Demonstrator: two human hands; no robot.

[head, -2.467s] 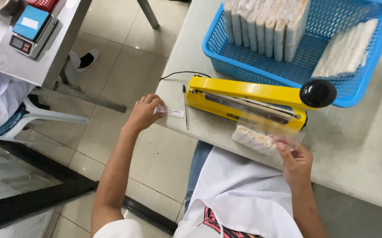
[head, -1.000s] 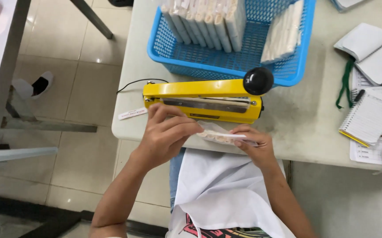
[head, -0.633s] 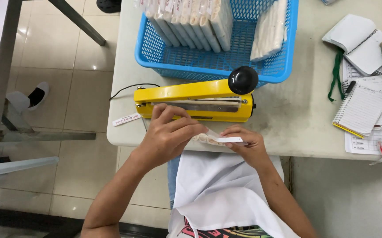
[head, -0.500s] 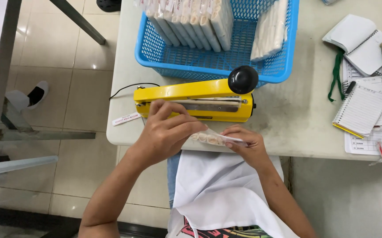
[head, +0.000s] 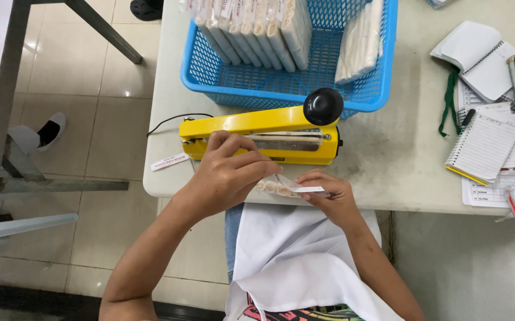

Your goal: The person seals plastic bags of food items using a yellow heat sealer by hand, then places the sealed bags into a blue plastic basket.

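A: Quick check, what have you got in your hands?

B: Your left hand (head: 224, 175) and right hand (head: 327, 196) both pinch one small clear packet (head: 278, 187) with pale contents, held at the near table edge, just in front of the yellow impulse sealer (head: 257, 135). Left fingers curl over the packet's left end; right fingers grip its right end, where a small white label strip (head: 308, 189) shows.

A: Is the packet in the sealer?

B: No, it's just beside it, on your side. Can't tell if it touches the table (head: 400, 160). The sealer arm lies down, its black knob (head: 323, 106) at the right end, black cord running off the left end.

A: What else is around?

B: Blue plastic basket (head: 281, 95) behind the sealer, touching or nearly so. Inside, a row of filled white packets (head: 251, 30) stands upright on the left, another stack (head: 361, 38) leans at the right. A loose label slip (head: 170, 161) lies on the table left of the sealer. Spiral notebooks (head: 483, 145) and papers well apart on the right. White cloth (head: 293, 255) over your lap.
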